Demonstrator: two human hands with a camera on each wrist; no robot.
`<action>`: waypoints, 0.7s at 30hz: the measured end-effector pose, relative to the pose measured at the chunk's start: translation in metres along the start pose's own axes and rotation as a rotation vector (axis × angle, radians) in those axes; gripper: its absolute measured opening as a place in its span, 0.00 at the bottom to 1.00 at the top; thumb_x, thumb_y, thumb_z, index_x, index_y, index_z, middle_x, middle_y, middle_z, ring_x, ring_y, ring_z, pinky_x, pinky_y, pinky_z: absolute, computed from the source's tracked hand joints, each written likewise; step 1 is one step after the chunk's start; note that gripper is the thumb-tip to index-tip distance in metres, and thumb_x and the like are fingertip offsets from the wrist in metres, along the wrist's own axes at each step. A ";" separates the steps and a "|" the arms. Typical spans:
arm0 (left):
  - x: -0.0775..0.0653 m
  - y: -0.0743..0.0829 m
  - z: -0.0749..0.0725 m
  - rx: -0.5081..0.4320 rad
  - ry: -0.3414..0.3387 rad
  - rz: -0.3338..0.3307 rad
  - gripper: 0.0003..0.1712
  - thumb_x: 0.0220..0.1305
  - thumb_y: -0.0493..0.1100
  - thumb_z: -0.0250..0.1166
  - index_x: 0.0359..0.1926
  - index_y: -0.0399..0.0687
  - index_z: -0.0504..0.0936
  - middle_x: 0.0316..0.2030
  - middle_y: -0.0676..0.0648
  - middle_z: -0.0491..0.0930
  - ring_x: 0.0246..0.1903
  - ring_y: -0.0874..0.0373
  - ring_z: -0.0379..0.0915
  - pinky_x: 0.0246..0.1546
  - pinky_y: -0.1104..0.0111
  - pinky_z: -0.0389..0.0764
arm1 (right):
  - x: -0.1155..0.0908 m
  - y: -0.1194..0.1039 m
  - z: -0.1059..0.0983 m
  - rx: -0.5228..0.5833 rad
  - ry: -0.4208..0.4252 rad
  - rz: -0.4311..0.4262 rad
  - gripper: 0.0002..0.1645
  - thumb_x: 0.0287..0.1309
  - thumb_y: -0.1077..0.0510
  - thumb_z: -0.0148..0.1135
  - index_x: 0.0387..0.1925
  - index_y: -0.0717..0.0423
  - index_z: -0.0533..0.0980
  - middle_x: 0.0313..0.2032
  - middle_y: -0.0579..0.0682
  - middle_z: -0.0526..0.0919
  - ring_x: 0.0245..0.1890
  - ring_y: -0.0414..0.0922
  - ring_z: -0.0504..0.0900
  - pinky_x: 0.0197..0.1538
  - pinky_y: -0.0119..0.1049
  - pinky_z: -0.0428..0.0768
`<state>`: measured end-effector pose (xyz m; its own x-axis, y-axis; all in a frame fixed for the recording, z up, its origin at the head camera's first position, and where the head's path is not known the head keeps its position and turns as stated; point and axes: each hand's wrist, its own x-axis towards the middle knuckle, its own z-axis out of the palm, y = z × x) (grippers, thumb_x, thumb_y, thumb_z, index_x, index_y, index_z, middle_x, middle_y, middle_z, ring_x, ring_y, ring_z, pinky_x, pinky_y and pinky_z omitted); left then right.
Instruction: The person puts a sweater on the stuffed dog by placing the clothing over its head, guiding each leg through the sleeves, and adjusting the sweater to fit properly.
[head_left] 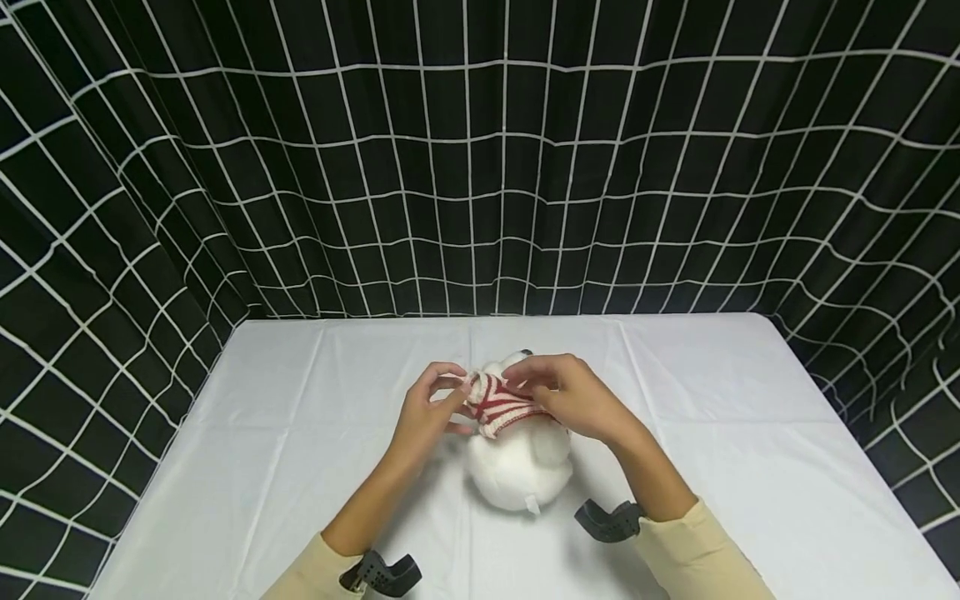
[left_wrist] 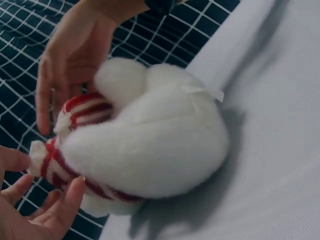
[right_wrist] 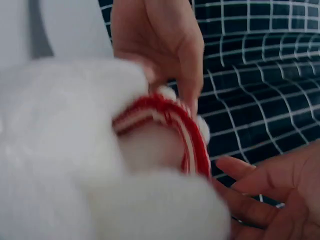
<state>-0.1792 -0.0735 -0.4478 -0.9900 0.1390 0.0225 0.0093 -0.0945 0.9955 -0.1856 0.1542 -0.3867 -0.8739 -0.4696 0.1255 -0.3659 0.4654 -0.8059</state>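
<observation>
A white plush toy [head_left: 519,471] lies on the table with its rounded rear, bearing a small white tag [head_left: 532,504], toward me. Round its far part sits a red-and-white striped knit garment [head_left: 498,406] with pale trim. My left hand [head_left: 431,408] pinches the garment's left edge between thumb and fingers. On the other side, my right hand [head_left: 581,396] touches the knit, fingers loosely bent. In the right wrist view, the right fingertips [right_wrist: 232,167] are right at the garment's red border [right_wrist: 200,150]. The toy's front is mostly hidden by the hands and garment.
A white cloth [head_left: 360,500] with fold creases covers the table. Behind it and at both sides hangs a black curtain [head_left: 480,167] with a white grid. Dark wrist devices [head_left: 611,521] stick out inward from both beige sleeves [head_left: 697,554].
</observation>
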 end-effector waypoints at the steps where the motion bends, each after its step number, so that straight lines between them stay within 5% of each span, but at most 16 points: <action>1: 0.000 0.000 0.000 0.001 -0.005 0.003 0.16 0.70 0.37 0.63 0.56 0.40 0.74 0.48 0.39 0.77 0.31 0.54 0.84 0.29 0.60 0.87 | 0.002 -0.003 0.002 -0.013 0.028 -0.002 0.19 0.62 0.71 0.53 0.49 0.60 0.84 0.47 0.54 0.87 0.46 0.50 0.86 0.49 0.46 0.81; 5: -0.001 0.002 0.001 0.021 -0.022 0.032 0.17 0.68 0.34 0.63 0.56 0.41 0.73 0.51 0.39 0.75 0.32 0.53 0.85 0.30 0.58 0.87 | 0.007 -0.013 0.014 -0.119 0.107 -0.050 0.13 0.67 0.63 0.61 0.49 0.55 0.86 0.47 0.50 0.88 0.45 0.48 0.86 0.49 0.46 0.83; 12: -0.003 0.005 0.004 0.096 -0.058 0.129 0.15 0.65 0.27 0.62 0.52 0.39 0.80 0.50 0.37 0.77 0.37 0.45 0.85 0.40 0.54 0.87 | 0.009 -0.020 0.035 -0.366 0.227 -0.093 0.09 0.61 0.56 0.71 0.43 0.51 0.88 0.42 0.47 0.88 0.45 0.48 0.85 0.48 0.50 0.81; 18: -0.002 0.005 0.005 0.141 -0.050 0.101 0.11 0.68 0.34 0.65 0.50 0.41 0.86 0.47 0.40 0.83 0.37 0.47 0.87 0.40 0.60 0.87 | 0.012 -0.019 0.045 -0.392 0.302 -0.027 0.02 0.58 0.61 0.70 0.33 0.56 0.86 0.27 0.47 0.86 0.28 0.43 0.83 0.34 0.40 0.80; 21: -0.002 0.006 0.006 0.158 -0.042 0.068 0.11 0.67 0.34 0.65 0.48 0.43 0.88 0.46 0.42 0.85 0.37 0.50 0.87 0.39 0.64 0.87 | 0.013 -0.017 0.049 -0.368 0.334 -0.004 0.03 0.59 0.62 0.69 0.32 0.58 0.85 0.27 0.49 0.87 0.26 0.41 0.85 0.32 0.38 0.82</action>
<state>-0.1758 -0.0685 -0.4411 -0.9796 0.1794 0.0904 0.1009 0.0505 0.9936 -0.1746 0.1030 -0.3996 -0.9049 -0.2338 0.3556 -0.4057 0.7262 -0.5550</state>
